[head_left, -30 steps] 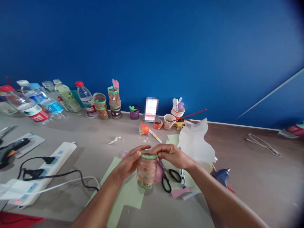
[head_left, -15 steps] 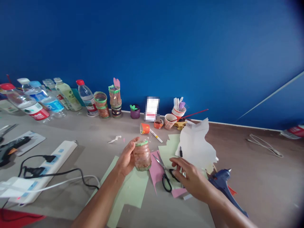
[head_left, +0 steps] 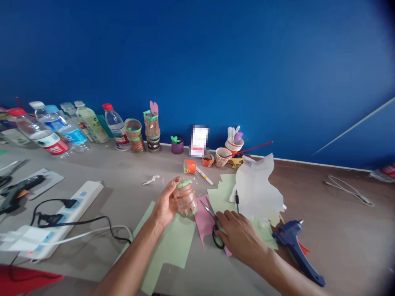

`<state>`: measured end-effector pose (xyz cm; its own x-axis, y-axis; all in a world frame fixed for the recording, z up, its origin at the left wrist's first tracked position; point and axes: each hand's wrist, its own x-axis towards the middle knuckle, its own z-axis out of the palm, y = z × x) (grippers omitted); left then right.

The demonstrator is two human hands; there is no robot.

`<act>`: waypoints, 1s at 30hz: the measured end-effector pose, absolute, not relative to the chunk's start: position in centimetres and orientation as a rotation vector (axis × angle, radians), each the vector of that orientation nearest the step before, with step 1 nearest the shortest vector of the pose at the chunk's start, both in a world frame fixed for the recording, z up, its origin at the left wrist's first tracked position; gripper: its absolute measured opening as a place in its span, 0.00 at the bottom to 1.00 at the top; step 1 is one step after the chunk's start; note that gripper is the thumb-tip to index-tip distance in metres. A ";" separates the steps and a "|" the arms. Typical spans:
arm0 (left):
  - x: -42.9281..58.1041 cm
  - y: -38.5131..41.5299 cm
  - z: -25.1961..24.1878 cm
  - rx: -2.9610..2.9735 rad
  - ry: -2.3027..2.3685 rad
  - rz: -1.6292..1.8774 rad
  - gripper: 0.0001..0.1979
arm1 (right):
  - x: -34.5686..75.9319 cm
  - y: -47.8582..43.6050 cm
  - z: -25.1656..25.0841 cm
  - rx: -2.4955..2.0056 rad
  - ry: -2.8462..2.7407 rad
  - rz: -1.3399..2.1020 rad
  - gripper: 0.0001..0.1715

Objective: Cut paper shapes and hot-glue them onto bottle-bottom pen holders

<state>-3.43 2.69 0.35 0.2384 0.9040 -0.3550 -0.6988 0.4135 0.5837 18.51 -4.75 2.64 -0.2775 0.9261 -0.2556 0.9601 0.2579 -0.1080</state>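
Observation:
My left hand (head_left: 168, 201) is wrapped around a small brown-painted jar (head_left: 185, 198) with green edging at its top and bottom. The jar is tilted a little, just above the papers. Palm down, my right hand (head_left: 239, 232) closes over the handles of a pair of black-handled scissors (head_left: 218, 240); one finger loop is hidden under the fingers. The scissors lie half open on a pink paper (head_left: 202, 224). Light green paper (head_left: 177, 242) spreads below the jar, and a black pen (head_left: 237, 198) lies just beyond my right hand.
A blue glue gun (head_left: 296, 242) lies at the right beside white paper (head_left: 257, 185). Plugged cables run from a power strip (head_left: 77, 209) at the left. Along the blue wall stand several bottles (head_left: 115, 127), decorated brown containers (head_left: 135, 135) and paper cups (head_left: 222, 157).
My right hand has come down and left onto the scissors' handles, uncovering the pen. My left hand has tipped the jar slightly. The view has shifted a little.

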 end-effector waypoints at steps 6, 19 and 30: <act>-3.5 2.6 0.5 0.343 0.708 1.116 0.24 | 18.3 -4.2 2.6 1.775 2.317 -0.351 0.12; -3.5 2.7 0.3 0.328 0.698 1.115 0.22 | 17.7 -4.6 3.4 1.750 2.222 -0.374 0.12; -3.5 2.6 0.4 0.333 0.680 1.112 0.22 | 18.0 -4.8 3.4 1.765 2.161 -0.461 0.13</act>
